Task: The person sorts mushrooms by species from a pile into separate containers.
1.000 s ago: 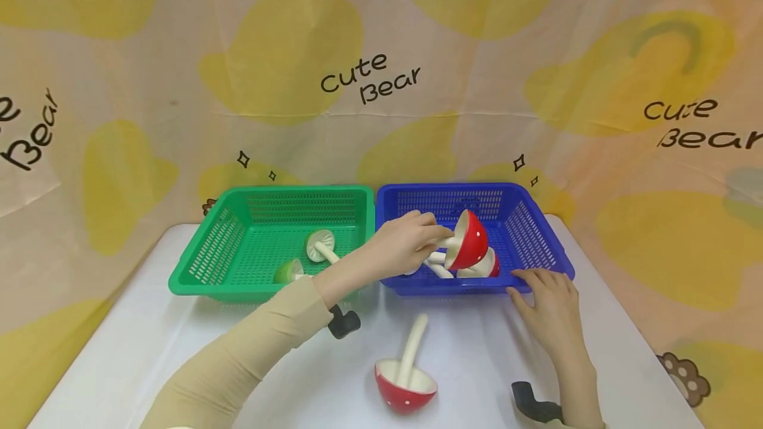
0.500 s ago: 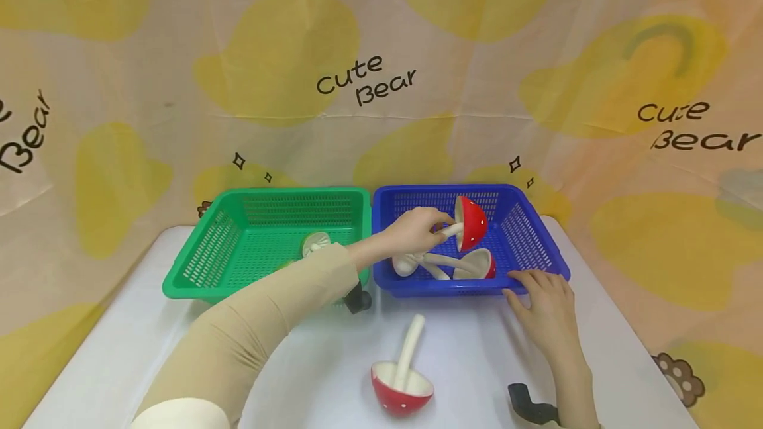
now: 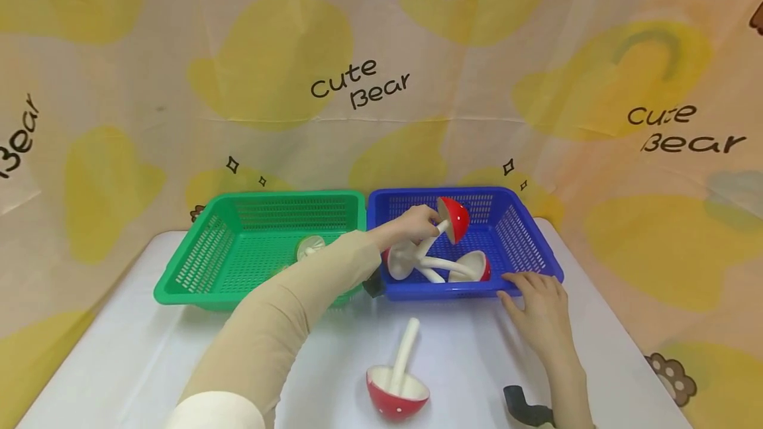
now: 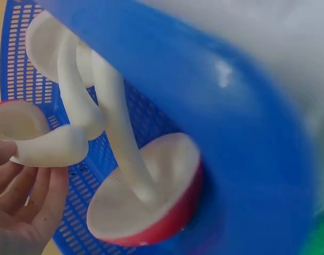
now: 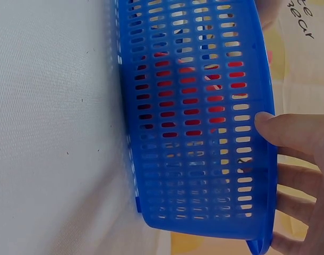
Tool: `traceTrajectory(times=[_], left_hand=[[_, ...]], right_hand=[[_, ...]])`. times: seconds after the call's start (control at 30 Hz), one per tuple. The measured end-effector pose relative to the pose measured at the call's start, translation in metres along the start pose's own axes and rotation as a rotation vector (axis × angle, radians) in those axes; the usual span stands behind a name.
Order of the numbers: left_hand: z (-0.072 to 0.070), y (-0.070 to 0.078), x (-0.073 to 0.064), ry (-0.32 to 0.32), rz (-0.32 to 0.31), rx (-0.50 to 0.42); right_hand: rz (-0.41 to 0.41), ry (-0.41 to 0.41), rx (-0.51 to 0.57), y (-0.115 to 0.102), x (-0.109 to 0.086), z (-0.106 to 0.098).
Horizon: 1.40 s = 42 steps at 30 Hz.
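My left hand [image 3: 417, 222] pinches a red-capped toy mushroom [image 3: 456, 220] by its white stem, over the inside of the blue basket [image 3: 465, 291]. In the left wrist view, the thumb and fingers [image 4: 48, 194] meet the held mushroom's stem [image 4: 53, 147], its cap tilted off to the left. Two more red mushrooms lie in the basket, one at the left [image 3: 401, 261] and one at the right [image 3: 472, 266], stems crossing. My right hand [image 3: 539, 310] grips the basket's front right rim; the right wrist view shows its thumb [image 5: 281, 127] outside and its fingers behind the rim.
A green basket [image 3: 179, 298] stands just left of the blue one, holding a pale green-edged mushroom [image 3: 310, 246]; my left sleeve [image 3: 292, 323] covers part of it. Another red mushroom [image 3: 397, 392] rests cap-down on the white table in front. A patterned cloth hangs behind.
My left hand has carried the held mushroom farther back, then slightly left, its cap tilting upward. The right hand keeps its place on the rim. The head view has drifted slightly.
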State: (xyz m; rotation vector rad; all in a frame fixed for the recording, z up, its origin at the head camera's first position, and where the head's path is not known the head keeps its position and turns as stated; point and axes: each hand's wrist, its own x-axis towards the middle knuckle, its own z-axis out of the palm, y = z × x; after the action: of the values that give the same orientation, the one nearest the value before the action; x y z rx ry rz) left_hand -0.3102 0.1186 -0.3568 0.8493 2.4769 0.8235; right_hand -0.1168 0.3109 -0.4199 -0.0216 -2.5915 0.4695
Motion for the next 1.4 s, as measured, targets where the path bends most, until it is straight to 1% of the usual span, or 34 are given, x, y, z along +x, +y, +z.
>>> traceTrajectory(times=[0.1,0.27,0.37,0.53,0.6,0.67,0.77,0.87,1.0,1.1,1.2,1.3,1.4], left_hand=[[0.003,0.002,0.003,-0.022,-0.035,-0.027],[0.005,0.004,0.004,-0.038,-0.06,-0.022],[0.007,0.004,0.004,-0.07,-0.074,-0.011],[0.009,0.001,0.004,-0.125,-0.087,0.058],[0.009,0.001,0.004,-0.134,-0.076,0.087],[0.009,0.0,0.004,-0.138,-0.069,0.097],[0.006,0.0,0.003,-0.134,-0.068,0.123],[0.002,-0.001,0.001,-0.126,-0.068,0.183],[-0.003,-0.003,-0.004,-0.087,-0.014,0.293],[-0.006,-0.005,-0.008,-0.056,0.044,0.331],[-0.008,-0.006,-0.011,-0.038,0.077,0.317],[-0.009,-0.004,-0.013,-0.02,0.09,0.289],[-0.01,-0.001,-0.02,-0.003,0.093,0.263]], right_hand=[[0.008,-0.018,0.0,0.0,0.0,0.0],[0.02,-0.029,0.0,0.001,-0.001,0.0],[0.02,-0.025,0.001,0.002,-0.001,0.001],[0.031,-0.045,0.006,0.001,0.0,0.002],[0.038,-0.052,0.003,0.001,0.001,0.001],[0.038,-0.054,-0.004,0.002,0.001,0.0],[0.031,-0.045,-0.007,0.002,0.001,0.0],[0.022,-0.034,-0.013,0.002,0.001,0.0],[0.02,-0.031,-0.015,0.002,0.001,0.0],[0.018,-0.032,-0.014,0.002,0.002,0.001],[0.02,-0.036,-0.013,0.002,0.002,0.001],[0.026,-0.042,-0.011,0.003,0.001,0.001],[0.025,-0.043,-0.007,0.003,0.0,0.001]])
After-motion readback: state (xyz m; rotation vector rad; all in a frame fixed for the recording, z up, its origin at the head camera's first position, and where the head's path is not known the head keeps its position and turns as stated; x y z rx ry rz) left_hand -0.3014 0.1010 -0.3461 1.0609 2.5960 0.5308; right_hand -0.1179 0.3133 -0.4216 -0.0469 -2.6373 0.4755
